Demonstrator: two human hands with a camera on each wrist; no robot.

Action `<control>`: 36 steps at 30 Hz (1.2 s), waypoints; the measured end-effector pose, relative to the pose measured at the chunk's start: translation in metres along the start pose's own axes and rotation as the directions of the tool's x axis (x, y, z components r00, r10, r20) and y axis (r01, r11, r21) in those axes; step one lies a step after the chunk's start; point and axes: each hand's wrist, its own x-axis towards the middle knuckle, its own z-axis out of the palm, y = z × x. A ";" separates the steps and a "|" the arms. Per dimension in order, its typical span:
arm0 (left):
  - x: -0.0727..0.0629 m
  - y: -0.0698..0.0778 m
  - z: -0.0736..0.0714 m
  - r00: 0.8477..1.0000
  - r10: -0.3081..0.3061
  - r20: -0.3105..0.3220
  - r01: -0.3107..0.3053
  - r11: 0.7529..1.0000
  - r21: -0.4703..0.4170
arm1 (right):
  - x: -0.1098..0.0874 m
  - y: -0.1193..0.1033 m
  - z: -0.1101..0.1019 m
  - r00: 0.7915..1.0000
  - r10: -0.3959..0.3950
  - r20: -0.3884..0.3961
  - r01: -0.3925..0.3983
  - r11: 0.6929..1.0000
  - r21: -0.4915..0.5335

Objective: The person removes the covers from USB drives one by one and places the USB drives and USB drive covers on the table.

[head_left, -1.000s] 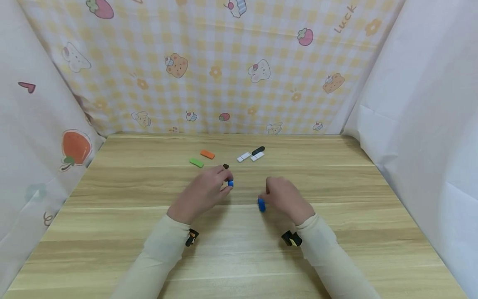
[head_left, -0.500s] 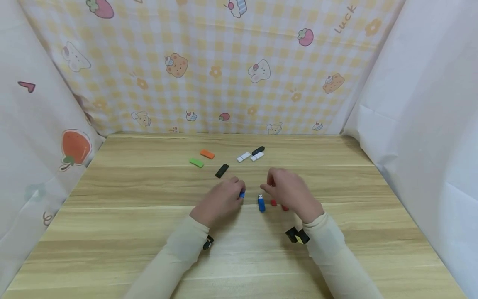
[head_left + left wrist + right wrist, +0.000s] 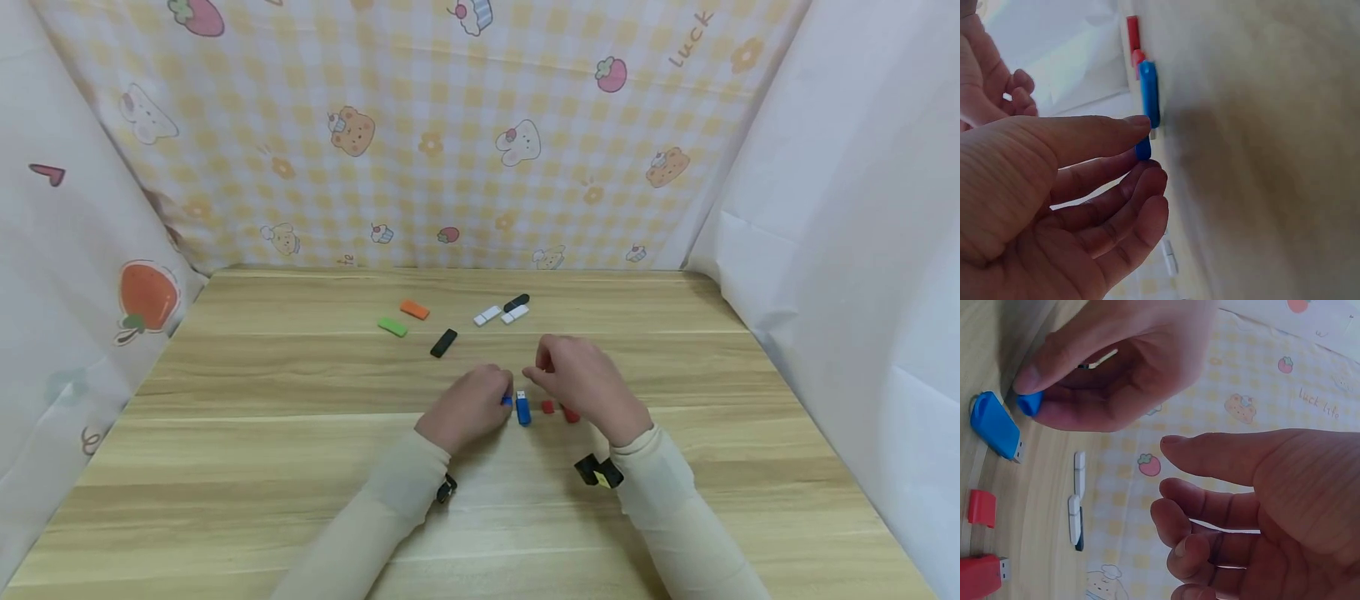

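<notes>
My left hand [image 3: 471,406] pinches a small blue USB stick cap [image 3: 1030,404] between thumb and fingers, just above the table. Right beside it lies the blue USB stick [image 3: 523,411], its metal plug bare and pointing away from me. My right hand [image 3: 583,382] hovers over the table with fingers loosely bent and nothing in them, as the right wrist view [image 3: 1297,506] confirms. Below that hand lie a red cap [image 3: 982,508] and a red USB stick [image 3: 979,577] with its plug exposed; in the head view the hand partly covers the red stick.
Farther back lie a black USB stick [image 3: 444,343], a green one [image 3: 392,327] and an orange one [image 3: 415,310]. Two white sticks [image 3: 487,316] and another black one [image 3: 517,302] sit close together near the patterned cloth [image 3: 420,183] behind the wooden table [image 3: 262,467].
My left hand has carried the blue cap right and nearer, to beside the blue stick. My right hand has drawn back from that stick, uncovering the red cap and part of the red stick.
</notes>
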 end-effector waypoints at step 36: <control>-0.001 0.000 0.001 0.997 -0.046 0.058 0.048 0.998 -0.042 | 0.001 0.002 0.000 1.000 -0.026 0.007 0.026 1.000 -0.002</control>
